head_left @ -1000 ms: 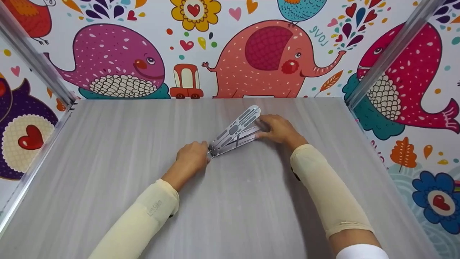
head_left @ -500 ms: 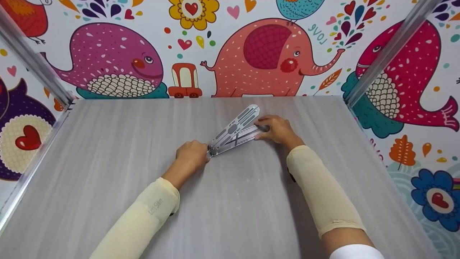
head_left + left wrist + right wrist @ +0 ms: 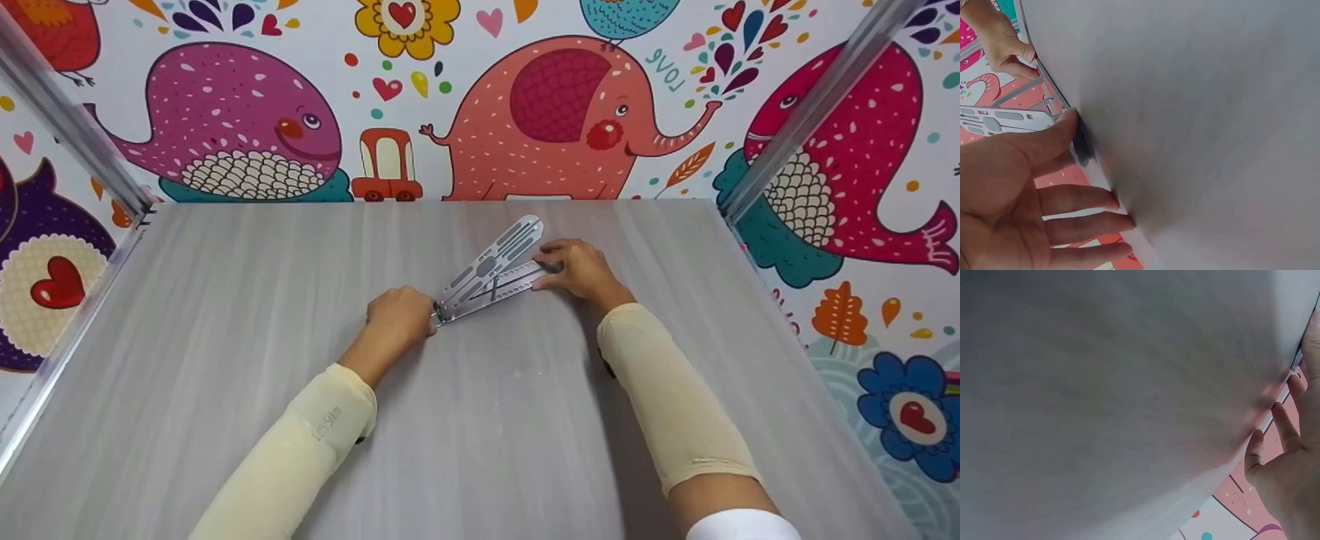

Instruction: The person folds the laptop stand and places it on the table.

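A silver-grey folding laptop stand (image 3: 487, 266) rests on the table toward the back, its slotted upper plate tilted up from the lower bars. My left hand (image 3: 401, 315) holds the hinge end at the left. In the left wrist view, the thumb (image 3: 1055, 132) presses on a dark end piece (image 3: 1081, 146), while the other fingers stretch out along the tabletop. At the other end, my right hand (image 3: 581, 270) pinches the lower bars between thumb and fingers, near a dark tip. Only part of the right hand (image 3: 1292, 478) shows in the right wrist view, its fingertips at the tabletop.
The grey wood-grain table (image 3: 480, 420) extends toward me and to both sides. Behind it stands a wall (image 3: 465, 90) printed with cartoon animals. Metal posts (image 3: 817, 112) rise at the back corners, and a metal rail (image 3: 60, 360) runs along the left edge.
The right forearm has shifted slightly left. Both hands keep their hold, and the laptop stand stays almost in the same place with its plate still raised.
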The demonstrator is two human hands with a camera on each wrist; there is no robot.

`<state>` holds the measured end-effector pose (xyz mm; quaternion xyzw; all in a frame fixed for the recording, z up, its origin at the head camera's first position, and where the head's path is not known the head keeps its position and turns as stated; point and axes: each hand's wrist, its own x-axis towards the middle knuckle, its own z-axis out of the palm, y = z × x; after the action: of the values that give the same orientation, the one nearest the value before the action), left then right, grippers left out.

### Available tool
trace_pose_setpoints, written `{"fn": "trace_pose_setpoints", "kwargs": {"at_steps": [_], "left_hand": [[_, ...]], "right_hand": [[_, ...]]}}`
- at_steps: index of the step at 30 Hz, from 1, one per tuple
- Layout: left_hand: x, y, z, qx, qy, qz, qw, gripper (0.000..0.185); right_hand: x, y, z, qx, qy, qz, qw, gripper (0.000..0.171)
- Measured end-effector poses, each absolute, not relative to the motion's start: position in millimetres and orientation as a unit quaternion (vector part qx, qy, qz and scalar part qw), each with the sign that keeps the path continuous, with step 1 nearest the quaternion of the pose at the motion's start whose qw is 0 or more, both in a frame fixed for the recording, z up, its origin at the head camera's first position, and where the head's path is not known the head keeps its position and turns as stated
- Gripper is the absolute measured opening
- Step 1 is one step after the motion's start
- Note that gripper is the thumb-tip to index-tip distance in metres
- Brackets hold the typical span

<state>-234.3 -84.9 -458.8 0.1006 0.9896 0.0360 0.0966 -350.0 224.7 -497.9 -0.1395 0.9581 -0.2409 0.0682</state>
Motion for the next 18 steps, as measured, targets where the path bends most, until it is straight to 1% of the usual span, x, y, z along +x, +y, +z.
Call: {"fn": "trace_pose_setpoints", "kwargs": {"at_steps": [8,12,18], "left_hand": [[-237.1,-83.2,-459.9,0.083,0.992,0.022,0.089,0.032],[-239.0,-82.2,-460.6,0.074,0.993,0.006,0.089,0.034],[-242.9,-86.6,-458.9,0.063,0.993,-0.002,0.097,0.040]], "right_hand": [[-349.0,223.4,-496.8,-0.106,0.954,-0.268,0.078,0.072],[-348.3,222.4,-495.8,-0.083,0.947,-0.297,0.095,0.073],[-345.4,219.7,-493.0,-0.067,0.945,-0.299,0.112,0.067]]}}
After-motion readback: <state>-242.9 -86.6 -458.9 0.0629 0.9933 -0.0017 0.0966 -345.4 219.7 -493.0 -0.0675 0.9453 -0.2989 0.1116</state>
